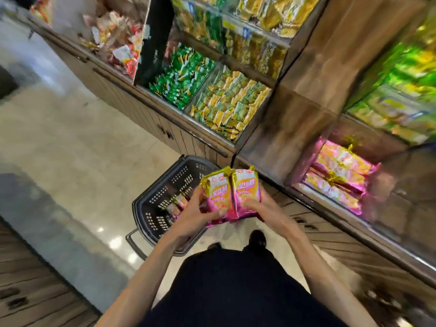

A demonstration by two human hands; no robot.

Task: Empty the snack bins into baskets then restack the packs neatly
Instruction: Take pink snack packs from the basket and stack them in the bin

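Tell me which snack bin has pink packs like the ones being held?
The low bin on the far right. The other two low ones hold green packs and yellow packs.

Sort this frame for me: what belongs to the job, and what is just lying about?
In the job: held pink packs, left hand, right hand, black basket, binned pink packs.
Lying about: green packs, yellow packs, red-and-white packs.
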